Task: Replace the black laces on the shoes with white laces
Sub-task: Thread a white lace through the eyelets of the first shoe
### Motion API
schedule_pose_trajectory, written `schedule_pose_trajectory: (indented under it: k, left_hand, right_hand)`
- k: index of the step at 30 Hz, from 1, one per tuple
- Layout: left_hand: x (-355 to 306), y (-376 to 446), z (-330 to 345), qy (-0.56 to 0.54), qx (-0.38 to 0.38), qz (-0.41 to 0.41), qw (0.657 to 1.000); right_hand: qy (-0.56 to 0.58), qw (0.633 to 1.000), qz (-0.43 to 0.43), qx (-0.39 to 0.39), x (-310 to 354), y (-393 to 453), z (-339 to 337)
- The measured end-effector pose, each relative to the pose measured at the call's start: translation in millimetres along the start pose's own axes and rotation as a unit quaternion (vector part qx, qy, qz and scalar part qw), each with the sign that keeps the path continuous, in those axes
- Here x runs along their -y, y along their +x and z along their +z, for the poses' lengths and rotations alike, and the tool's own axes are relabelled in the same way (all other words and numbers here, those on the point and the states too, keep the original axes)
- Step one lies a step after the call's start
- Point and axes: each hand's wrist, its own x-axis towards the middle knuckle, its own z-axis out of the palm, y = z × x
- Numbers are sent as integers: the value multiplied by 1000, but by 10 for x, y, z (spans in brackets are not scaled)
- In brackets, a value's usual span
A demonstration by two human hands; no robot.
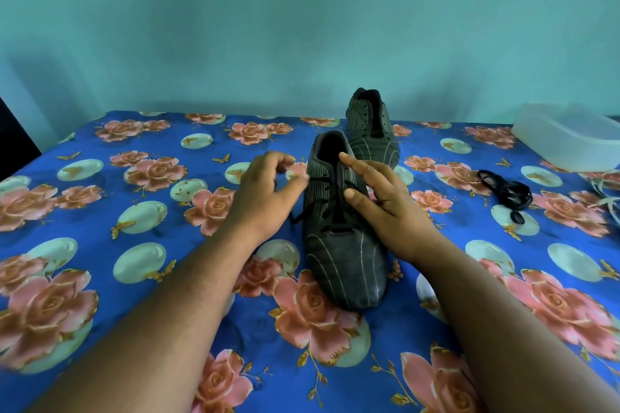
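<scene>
Shoes: near shoe (342,245) sits between both hands on the floral-covered table (100,211), toe toward the person, black lace (327,203) partly threaded with one end trailing under the left hand (265,198). Left hand has fingers loosely curled beside the shoe's collar; blurred, cannot tell if it pinches the lace. Right hand (385,201) relaxed and open, fingers touching the shoe's right side near the eyelets. Second shoe (370,126) stands beyond the hands, unlaced. Loose black lace (510,193) lies coiled right of the right hand; white laces (604,198) and translucent container (567,137) farther right.
</scene>
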Motion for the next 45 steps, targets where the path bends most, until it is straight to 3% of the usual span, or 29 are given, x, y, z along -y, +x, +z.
schedule_pose_trajectory:
  k: [3, 5, 11, 14, 18, 21, 23, 26, 29, 33, 37, 41, 45]
  left_hand:
    - [-62, -59, 50, -19, 49, 94, 994]
    - [-81, -71, 103, 0, 40, 142, 989]
    - [-36, 3, 76, 25, 25, 168, 985]
    - [-51, 13, 86, 10, 27, 122, 992]
    - [0, 59, 47, 23, 11, -30, 999]
    - [33, 54, -3, 67, 4, -62, 996]
    - [24, 37, -5, 57, -5, -38, 998]
    - [9, 5, 34, 7, 12, 61, 998]
    - [-45, -16, 107, 24, 28, 146, 989]
    - [-67, 10, 101, 9, 46, 178, 983]
    - [-112, 6, 31, -61, 90, 114, 987]
    - [-116, -5, -11, -114, 77, 26, 990]
    - [-121, -6, -9, -123, 58, -7, 991]
  right_hand:
    - [-2, 1000, -5, -1, -3, 0, -1]
    - [-2, 1000, -6, -2, -7, 5, -2]
    - [-1, 1000, -6, 0, -4, 16, -3]
    - [1, 1000, -7, -4, -11, 12, 8]
    - [3, 1000, -2, 0, -22, 10, 13]
    - [1, 1000, -5, 0, -19, 10, 2]
    - [-1, 1000, -6, 0, -23, 8, 2]
    - [-3, 1000, -8, -2, -26, 9, 5]
    - [-4, 1000, -12, -3, -33, 14, 10]
    - [-1, 1000, -12, -3, -28, 17, 8]
    - [0, 1000, -13, 1, -23, 16, -6]
    - [1, 1000, -8, 5, -18, 6, -12]
    - [13, 1000, 0, 6, -31, 0, -24]
